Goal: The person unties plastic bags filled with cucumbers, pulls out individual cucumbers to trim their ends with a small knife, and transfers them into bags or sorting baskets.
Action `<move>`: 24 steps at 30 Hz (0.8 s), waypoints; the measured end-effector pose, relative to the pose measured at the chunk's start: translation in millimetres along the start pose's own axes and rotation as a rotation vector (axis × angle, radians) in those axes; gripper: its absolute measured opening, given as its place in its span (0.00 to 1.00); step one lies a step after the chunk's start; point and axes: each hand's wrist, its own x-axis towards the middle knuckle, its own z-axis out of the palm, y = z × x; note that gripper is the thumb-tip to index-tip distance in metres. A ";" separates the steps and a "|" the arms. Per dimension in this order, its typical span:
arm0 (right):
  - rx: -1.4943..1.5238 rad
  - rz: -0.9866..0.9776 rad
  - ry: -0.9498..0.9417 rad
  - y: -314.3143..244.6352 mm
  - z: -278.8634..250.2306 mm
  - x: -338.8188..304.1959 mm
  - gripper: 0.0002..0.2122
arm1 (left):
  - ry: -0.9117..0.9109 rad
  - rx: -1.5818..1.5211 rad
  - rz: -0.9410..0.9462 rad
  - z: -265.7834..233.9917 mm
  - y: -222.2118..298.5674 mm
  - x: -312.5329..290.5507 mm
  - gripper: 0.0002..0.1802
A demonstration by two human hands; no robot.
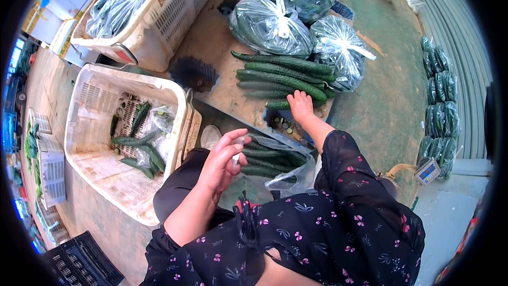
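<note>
A pile of dark green cucumbers [280, 77] lies side by side on a brown board in front of me. My right hand [301, 105] is on the near side of the pile, its fingers bent over a cucumber [278, 105]. My left hand [225, 154] is raised above my lap with its fingers curled round something small and white that I cannot make out. Just right of it, a clear plastic bag [296, 172] with several cucumbers inside lies between my knees, its mouth wide and loose.
Beyond the pile stand knotted bags of cucumbers [272, 26]. At left, a dirty white crate [87, 127] holds loose cucumbers and plastic; another crate [164, 16] behind it holds bagged goods. Bagged cucumbers [439, 119] line the right wall near a small scale display [427, 172].
</note>
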 end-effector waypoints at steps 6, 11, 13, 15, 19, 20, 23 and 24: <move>0.250 -0.096 0.218 -6.9 -38.0 -35.1 0.13 | 0.011 0.009 0.015 -0.9 -2.6 1.2 0.24; 0.618 -0.169 0.557 -16.6 -77.1 -70.0 0.19 | 0.017 0.015 0.033 -4.3 -6.0 4.6 0.23; 0.654 -0.176 0.596 -22.6 -95.4 -83.3 0.20 | 0.011 0.016 0.025 -5.1 -6.5 6.2 0.22; 0.771 -0.215 0.654 -27.4 -106.9 -93.6 0.21 | 0.025 0.001 0.029 -6.1 -7.4 7.6 0.21; 0.823 -0.268 0.685 -31.8 -122.7 -106.2 0.22 | -0.001 0.026 0.070 -7.6 -9.1 7.7 0.21; 0.824 -0.268 0.689 -33.4 -125.2 -109.9 0.22 | -0.003 0.031 0.073 -8.6 -9.8 7.4 0.21; 0.812 -0.307 0.698 -36.5 -134.4 -119.4 0.22 | -0.004 0.044 0.079 -10.2 -9.9 7.4 0.21; 0.861 -0.330 0.668 -37.7 -138.6 -122.6 0.22 | -0.005 0.042 0.082 -10.4 -10.2 7.4 0.21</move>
